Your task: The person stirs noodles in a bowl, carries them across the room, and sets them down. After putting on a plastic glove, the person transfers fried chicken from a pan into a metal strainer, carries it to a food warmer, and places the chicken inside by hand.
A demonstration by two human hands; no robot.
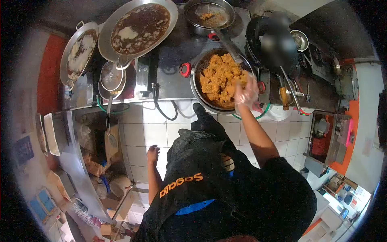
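Golden-brown, crusty fried pieces that look like fried chicken (219, 78) are heaped in a dark round pan. That pan sits inside a wider metal pot with red handles (185, 69). My right hand (246, 92), in a clear plastic glove, is at the right side of the heap; its fingers are blurred, and I cannot see whether a piece is in them. My left hand (153, 154) hangs bare beside my body, above the tiled floor, fingers loosely bent and apart, with nothing visible in it.
Two wide pans of bubbling oil (141, 28) (80, 54) stand at the left. A strainer (112, 76) lies near them. Behind the pot is another pan (209, 16); a dark wok (258, 38) stands right. A black hose (157, 103) hangs over the counter's front edge.
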